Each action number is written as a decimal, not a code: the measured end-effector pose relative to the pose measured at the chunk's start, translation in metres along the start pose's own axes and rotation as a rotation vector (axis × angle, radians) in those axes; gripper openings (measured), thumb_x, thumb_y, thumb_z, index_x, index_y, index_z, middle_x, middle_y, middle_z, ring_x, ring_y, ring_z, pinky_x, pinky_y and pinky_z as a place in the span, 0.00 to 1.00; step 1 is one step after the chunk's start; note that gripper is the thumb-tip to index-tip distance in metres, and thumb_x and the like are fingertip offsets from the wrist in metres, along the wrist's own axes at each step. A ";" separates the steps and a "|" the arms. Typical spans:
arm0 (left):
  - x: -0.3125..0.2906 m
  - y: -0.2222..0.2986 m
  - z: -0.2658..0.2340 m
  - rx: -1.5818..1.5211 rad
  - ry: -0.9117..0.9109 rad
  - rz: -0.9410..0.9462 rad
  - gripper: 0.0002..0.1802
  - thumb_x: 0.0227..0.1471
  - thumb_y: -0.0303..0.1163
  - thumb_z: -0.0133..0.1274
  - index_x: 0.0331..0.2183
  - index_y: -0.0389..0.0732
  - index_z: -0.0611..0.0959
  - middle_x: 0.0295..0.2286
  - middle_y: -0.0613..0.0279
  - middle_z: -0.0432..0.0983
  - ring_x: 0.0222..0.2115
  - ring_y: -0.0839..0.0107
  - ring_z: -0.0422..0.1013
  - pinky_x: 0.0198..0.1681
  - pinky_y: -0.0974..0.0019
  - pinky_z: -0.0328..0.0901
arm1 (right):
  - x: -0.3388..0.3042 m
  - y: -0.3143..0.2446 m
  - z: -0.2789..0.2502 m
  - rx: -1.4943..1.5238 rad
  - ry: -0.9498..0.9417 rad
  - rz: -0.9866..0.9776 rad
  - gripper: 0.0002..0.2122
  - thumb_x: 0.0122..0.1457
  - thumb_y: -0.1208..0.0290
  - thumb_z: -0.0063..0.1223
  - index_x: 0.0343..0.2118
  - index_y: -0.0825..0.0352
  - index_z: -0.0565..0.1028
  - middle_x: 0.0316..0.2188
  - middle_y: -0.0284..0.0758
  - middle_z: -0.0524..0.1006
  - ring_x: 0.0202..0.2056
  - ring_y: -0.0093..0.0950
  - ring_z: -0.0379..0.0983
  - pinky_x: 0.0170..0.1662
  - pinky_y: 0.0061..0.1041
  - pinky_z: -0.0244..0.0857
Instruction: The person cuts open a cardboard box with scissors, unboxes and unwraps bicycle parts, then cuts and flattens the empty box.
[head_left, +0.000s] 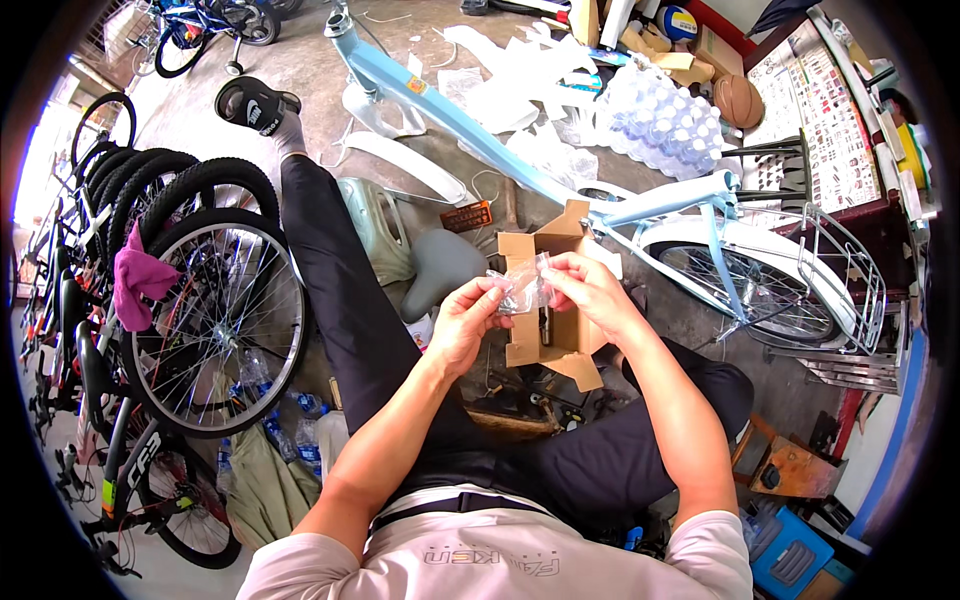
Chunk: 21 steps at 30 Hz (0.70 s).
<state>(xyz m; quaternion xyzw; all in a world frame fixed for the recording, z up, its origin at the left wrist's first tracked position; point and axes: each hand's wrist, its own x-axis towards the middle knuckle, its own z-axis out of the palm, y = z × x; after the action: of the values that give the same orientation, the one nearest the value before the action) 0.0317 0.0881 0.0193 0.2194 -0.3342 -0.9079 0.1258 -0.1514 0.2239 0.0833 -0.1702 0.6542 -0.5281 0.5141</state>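
Note:
Between my two hands is a small clear plastic bag (518,292) with shiny metal-looking bits in it, too small to name. My left hand (468,318) pinches one side of the bag, and my right hand (590,288) pinches its other side near the top. Just below and behind the bag, an open cardboard box (572,335) has its flaps spread; a metal part shows inside, mostly hidden. Beyond my right hand lies a light blue bicycle frame (480,135) with its rear wheel (740,285) and carrier attached. A grey saddle (440,268) rests left of the box.
Several bicycles and a loose-looking wheel (215,325) crowd the left, with a pink cloth (143,277) on a tyre. White fenders (410,150), packing sheets (510,75) and wrapped bottles (660,120) lie ahead. A basketball (738,100) sits far right; a blue toolbox (790,555) stands low right.

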 end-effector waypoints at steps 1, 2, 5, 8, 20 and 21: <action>-0.001 0.000 -0.003 0.018 0.002 0.002 0.09 0.66 0.33 0.52 0.42 0.40 0.82 0.39 0.66 0.80 0.38 0.74 0.76 0.40 0.64 0.73 | 0.001 0.000 0.002 0.002 -0.004 -0.002 0.13 0.64 0.65 0.58 0.46 0.69 0.75 0.32 0.29 0.77 0.30 0.17 0.73 0.35 0.19 0.69; -0.002 0.000 -0.005 0.036 0.006 0.004 0.10 0.66 0.33 0.51 0.43 0.40 0.82 0.40 0.66 0.80 0.39 0.74 0.76 0.40 0.64 0.73 | 0.001 -0.001 0.005 -0.031 -0.017 0.011 0.12 0.64 0.64 0.58 0.43 0.69 0.76 0.31 0.29 0.77 0.30 0.17 0.73 0.36 0.19 0.68; 0.003 -0.005 -0.006 -0.028 -0.010 -0.021 0.12 0.67 0.34 0.50 0.46 0.38 0.82 0.41 0.63 0.81 0.39 0.73 0.77 0.41 0.64 0.73 | 0.004 0.010 -0.002 -0.111 0.003 -0.010 0.11 0.64 0.64 0.59 0.38 0.69 0.77 0.30 0.29 0.78 0.30 0.17 0.73 0.36 0.19 0.68; 0.002 0.000 -0.005 -0.049 -0.015 -0.055 0.15 0.67 0.35 0.50 0.49 0.37 0.81 0.41 0.61 0.81 0.41 0.71 0.77 0.41 0.64 0.73 | 0.007 0.013 -0.002 -0.162 0.047 -0.068 0.10 0.63 0.66 0.59 0.36 0.70 0.77 0.29 0.29 0.78 0.30 0.17 0.74 0.36 0.19 0.68; -0.003 -0.008 -0.011 0.215 0.039 -0.118 0.17 0.59 0.28 0.58 0.50 0.35 0.79 0.42 0.58 0.79 0.38 0.72 0.77 0.42 0.68 0.73 | 0.023 0.040 0.016 -0.402 0.275 -0.276 0.10 0.54 0.63 0.63 0.31 0.65 0.83 0.26 0.42 0.82 0.29 0.34 0.80 0.33 0.36 0.70; -0.005 -0.012 -0.023 0.192 0.070 -0.135 0.15 0.59 0.26 0.58 0.48 0.35 0.78 0.40 0.58 0.79 0.36 0.71 0.77 0.40 0.68 0.73 | 0.025 0.037 0.021 -0.496 0.298 -0.343 0.11 0.53 0.61 0.64 0.30 0.65 0.83 0.24 0.43 0.81 0.29 0.39 0.80 0.33 0.37 0.70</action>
<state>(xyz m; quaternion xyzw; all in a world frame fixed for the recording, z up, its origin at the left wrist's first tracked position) 0.0463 0.0862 -0.0026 0.2838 -0.3994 -0.8700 0.0546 -0.1319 0.2076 0.0407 -0.3186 0.7924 -0.4509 0.2595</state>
